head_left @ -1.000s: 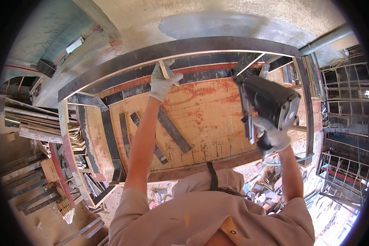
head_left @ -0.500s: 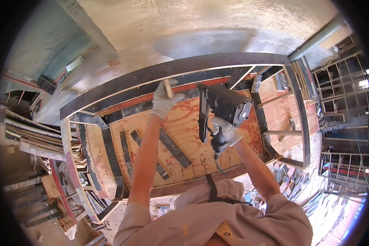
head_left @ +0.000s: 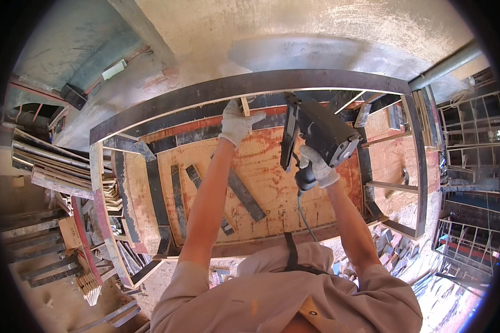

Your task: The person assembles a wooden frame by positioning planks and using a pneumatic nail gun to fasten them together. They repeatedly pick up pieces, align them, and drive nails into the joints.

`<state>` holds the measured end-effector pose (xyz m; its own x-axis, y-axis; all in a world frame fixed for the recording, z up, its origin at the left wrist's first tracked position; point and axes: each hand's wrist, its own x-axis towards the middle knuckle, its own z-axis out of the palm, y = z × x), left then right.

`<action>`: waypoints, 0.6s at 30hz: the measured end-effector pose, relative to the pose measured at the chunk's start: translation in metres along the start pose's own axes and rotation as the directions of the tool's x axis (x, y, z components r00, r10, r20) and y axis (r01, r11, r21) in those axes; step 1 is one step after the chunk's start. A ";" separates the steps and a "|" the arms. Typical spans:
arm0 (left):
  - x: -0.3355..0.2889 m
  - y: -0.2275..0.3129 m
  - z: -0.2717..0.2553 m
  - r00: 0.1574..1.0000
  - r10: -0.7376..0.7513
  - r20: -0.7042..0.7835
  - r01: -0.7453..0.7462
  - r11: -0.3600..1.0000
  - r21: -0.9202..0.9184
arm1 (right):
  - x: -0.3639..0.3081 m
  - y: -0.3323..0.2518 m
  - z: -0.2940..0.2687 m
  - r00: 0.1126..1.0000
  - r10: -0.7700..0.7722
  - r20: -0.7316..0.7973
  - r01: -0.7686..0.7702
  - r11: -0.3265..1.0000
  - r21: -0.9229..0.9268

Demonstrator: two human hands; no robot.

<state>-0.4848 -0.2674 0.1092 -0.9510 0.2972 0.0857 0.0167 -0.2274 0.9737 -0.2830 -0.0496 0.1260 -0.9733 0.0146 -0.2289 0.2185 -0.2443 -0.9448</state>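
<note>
My left hand (head_left: 236, 123), in a pale work glove, is closed round a short wooden strip (head_left: 245, 107). The strip's upper end meets the underside of the frame's long far rail (head_left: 244, 84), as far as I can see. My right hand (head_left: 318, 167), gloved too, grips the handle of a black nail gun (head_left: 329, 133). A thin air hose (head_left: 301, 213) runs from its handle down toward my body. The gun's nose end is up near the far rail, right of my left hand; whether it touches cannot be made out.
Inside the wooden frame lies a stained panel (head_left: 283, 183) with loose dark strips (head_left: 244, 194). Stacked boards (head_left: 55, 161) stand on the left. A plastered wall (head_left: 328, 33) rises behind. Wood scraps (head_left: 383, 244) litter the floor at right, beside metal racks (head_left: 472, 127).
Both hands have moved slightly farther away, toward the far rail, with the wooden strip and the nail gun still held. The whole view has shifted, so the frame appears farther right.
</note>
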 end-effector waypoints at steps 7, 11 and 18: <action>0.025 0.007 -0.003 0.998 0.019 0.053 -0.030 0.974 0.224 | -0.028 -0.004 0.011 0.989 -0.081 -0.127 0.061 0.987 -0.151; 0.025 0.012 -0.002 0.999 -0.043 0.034 0.036 0.981 0.190 | -0.048 -0.018 0.015 0.995 0.047 -0.092 -0.052 0.998 -0.048; 0.017 0.032 -0.011 0.987 0.144 0.074 -0.142 0.989 -0.035 | -0.058 -0.075 0.009 0.979 0.196 -0.047 -0.195 0.980 0.038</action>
<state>-0.5039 -0.2800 0.1398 -0.9134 0.3287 0.2403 0.1403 -0.3000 0.9436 -0.2437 -0.0405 0.2125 -0.9071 0.0122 -0.4207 0.4009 -0.2796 -0.8724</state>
